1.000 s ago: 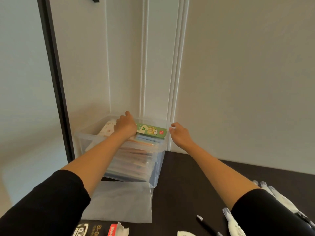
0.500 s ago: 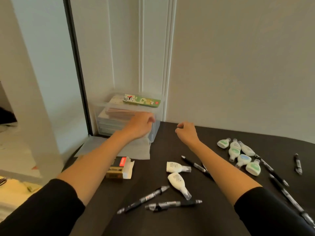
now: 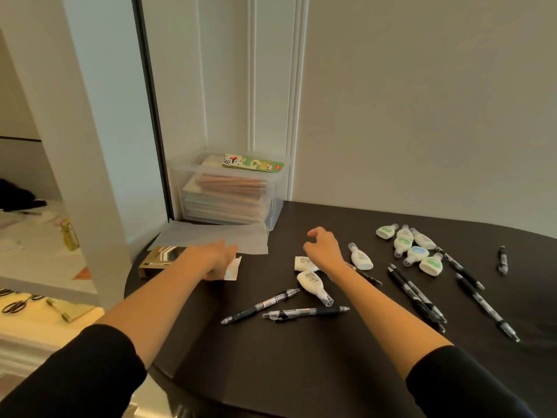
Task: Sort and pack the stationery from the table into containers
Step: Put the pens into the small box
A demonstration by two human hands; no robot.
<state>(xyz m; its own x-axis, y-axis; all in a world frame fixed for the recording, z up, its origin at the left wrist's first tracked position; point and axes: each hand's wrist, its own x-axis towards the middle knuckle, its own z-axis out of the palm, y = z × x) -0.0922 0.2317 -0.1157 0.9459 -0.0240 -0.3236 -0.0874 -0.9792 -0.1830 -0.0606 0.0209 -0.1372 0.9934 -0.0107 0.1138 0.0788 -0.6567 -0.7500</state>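
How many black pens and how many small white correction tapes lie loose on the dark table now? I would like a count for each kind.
Black pens: 8 (one is partly hidden)
White correction tapes: 9
Total: 17
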